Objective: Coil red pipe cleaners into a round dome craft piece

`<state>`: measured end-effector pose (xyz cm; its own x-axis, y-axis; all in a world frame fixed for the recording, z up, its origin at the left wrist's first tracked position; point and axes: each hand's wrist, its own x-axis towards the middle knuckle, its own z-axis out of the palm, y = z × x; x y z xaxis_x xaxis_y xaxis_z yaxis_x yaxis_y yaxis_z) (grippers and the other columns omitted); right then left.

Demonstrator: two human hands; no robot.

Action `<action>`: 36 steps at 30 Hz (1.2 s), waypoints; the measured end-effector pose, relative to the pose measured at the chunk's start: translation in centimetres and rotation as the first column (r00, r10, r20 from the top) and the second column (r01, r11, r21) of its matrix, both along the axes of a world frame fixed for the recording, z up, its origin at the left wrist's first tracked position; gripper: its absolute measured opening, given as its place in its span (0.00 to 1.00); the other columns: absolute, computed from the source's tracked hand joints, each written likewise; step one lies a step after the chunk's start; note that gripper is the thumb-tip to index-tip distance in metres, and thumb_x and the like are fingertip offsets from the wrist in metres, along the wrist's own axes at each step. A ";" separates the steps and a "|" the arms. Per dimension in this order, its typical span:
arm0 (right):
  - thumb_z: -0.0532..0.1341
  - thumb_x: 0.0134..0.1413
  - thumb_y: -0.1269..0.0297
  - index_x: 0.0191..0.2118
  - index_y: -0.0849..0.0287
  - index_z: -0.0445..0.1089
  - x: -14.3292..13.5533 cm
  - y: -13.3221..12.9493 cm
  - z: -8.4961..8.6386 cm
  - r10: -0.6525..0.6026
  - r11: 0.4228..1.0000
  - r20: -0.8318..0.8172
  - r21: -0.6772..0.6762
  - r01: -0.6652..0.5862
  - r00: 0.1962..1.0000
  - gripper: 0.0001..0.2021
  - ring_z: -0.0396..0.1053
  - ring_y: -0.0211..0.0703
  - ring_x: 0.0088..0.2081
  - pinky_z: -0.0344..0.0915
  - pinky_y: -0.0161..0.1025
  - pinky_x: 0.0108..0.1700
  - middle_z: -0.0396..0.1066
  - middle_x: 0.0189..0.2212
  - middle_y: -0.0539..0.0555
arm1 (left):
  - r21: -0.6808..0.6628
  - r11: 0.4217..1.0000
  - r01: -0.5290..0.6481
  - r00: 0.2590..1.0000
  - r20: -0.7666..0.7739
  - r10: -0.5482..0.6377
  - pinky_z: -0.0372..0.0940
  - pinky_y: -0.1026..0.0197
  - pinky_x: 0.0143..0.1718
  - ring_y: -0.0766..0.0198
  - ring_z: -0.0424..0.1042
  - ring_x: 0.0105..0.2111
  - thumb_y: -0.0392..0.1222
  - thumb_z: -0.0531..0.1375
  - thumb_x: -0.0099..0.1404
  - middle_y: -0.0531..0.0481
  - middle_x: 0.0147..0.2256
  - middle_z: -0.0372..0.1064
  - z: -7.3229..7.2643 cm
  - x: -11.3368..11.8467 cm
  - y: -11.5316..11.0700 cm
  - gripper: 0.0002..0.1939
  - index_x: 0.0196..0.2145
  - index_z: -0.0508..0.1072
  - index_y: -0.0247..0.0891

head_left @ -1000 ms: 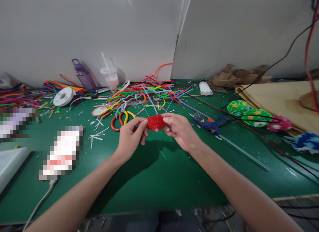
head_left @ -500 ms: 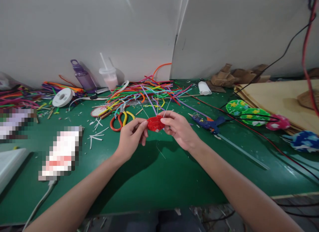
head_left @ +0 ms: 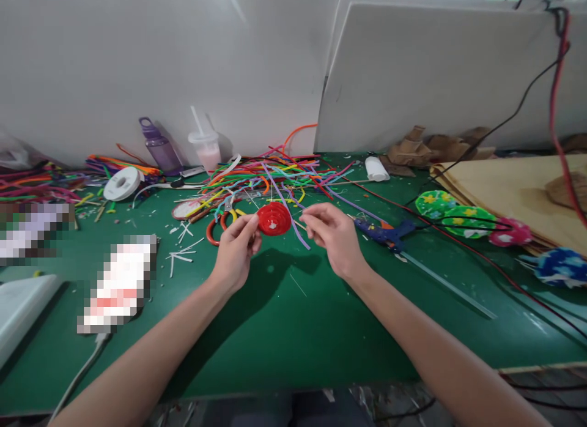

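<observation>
My left hand (head_left: 238, 246) pinches the left edge of a red round coiled disc (head_left: 279, 224) between thumb and fingers. A small whitish spot sits at the disc's middle, and its ringed face is turned toward me above the table. To the right of the disc and apart from it, my right hand (head_left: 331, 234) has thumb and fingertips closed together; whatever is in them is too small to make out. A purple pipe cleaner (head_left: 293, 222) lies behind, between the disc and my right hand. Scissors (head_left: 214, 226) with red and yellow handles lie just beyond my left hand.
A heap of pipe cleaners (head_left: 257, 173) lies at the back. A blue glue gun (head_left: 387, 234) with a long glue stick rests at right, near decorated green pieces (head_left: 468, 218). A drink cup (head_left: 205, 148), purple bottle (head_left: 158, 148) and white spool (head_left: 121, 183) stand at back left.
The right hand has let go of the red disc and drawn slightly right. The left hand keeps hold of the disc, which has tilted so its round face shows more fully.
</observation>
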<state>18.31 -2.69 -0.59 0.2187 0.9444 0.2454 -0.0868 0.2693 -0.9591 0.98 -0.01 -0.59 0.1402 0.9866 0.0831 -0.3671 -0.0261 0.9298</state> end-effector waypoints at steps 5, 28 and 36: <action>0.63 0.49 0.60 0.34 0.57 0.76 -0.2 0.1 -0.4 0.064 0.994 0.172 -0.103 -0.047 0.983 0.08 0.55 0.35 0.23 0.49 0.35 0.24 0.62 0.20 0.48 | -0.188 0.981 0.054 0.994 0.102 -0.035 0.49 0.74 0.16 0.77 0.57 0.18 0.41 0.68 0.51 0.60 0.19 0.56 0.1 0.1 0.1 0.12 0.28 0.68 0.36; 0.66 0.41 0.63 0.30 0.61 0.74 0.3 0.3 0.0 0.175 0.969 -0.022 -0.176 -0.176 0.984 0.08 0.49 0.31 0.19 0.43 0.36 0.21 0.57 0.15 0.44 | -0.101 0.994 0.045 0.983 -0.175 -0.062 0.49 0.70 0.13 0.72 0.60 0.12 0.45 0.62 0.57 0.57 0.13 0.62 0.5 0.2 -0.6 0.17 0.42 0.75 0.32; 0.66 0.40 0.63 0.31 0.63 0.75 0.6 0.7 -0.4 0.173 0.967 -0.089 -0.175 -0.186 0.981 0.10 0.49 0.29 0.18 0.39 0.35 0.20 0.57 0.15 0.44 | -0.026 0.996 0.089 0.955 -0.283 -0.093 0.48 0.68 0.14 0.72 0.57 0.11 0.39 0.62 0.56 0.59 0.11 0.60 0.1 0.1 -0.7 0.25 0.52 0.70 0.31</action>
